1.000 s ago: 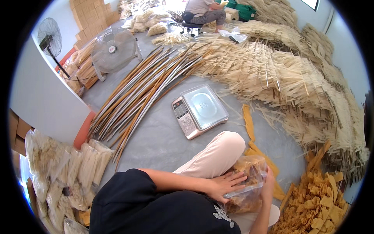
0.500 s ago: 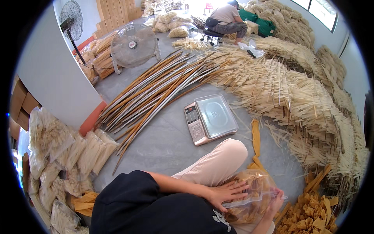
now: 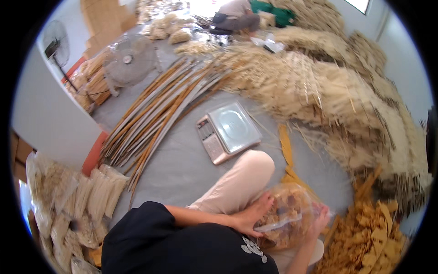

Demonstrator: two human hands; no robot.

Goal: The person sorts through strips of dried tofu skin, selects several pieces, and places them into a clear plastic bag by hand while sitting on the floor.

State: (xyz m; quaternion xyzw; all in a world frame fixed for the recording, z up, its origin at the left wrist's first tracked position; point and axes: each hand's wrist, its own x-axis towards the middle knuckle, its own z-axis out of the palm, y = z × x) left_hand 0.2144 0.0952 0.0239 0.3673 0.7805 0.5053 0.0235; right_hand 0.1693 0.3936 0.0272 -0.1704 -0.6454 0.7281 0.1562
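Note:
A clear plastic bag [image 3: 288, 211] holding yellow-brown, flat, strip-like pieces rests in my lap. My left hand [image 3: 252, 215] lies against the bag's left side, thumb apart from the fingers; motion softens their outline. At the bag's right edge, my right hand [image 3: 320, 218] pinches the plastic with its fingers closed. Just beyond my bent knee, a digital scale [image 3: 229, 132] with a bare, shiny square pan sits on the grey floor.
Long brown and grey rods [image 3: 159, 112] lie heaped left of the scale. Pale strip bundles [image 3: 328, 96] bank up along the right. Yellow-brown strips [image 3: 365, 242] pile beside my right arm. Filled clear bags [image 3: 68, 196] stand at left. Another person [image 3: 235, 16] sits far off near a fan [image 3: 129, 59].
My left hand, spread flat over the bag's upper face before, has drawn back toward its left side. My right hand keeps its grip on the right edge. The whole view has shifted.

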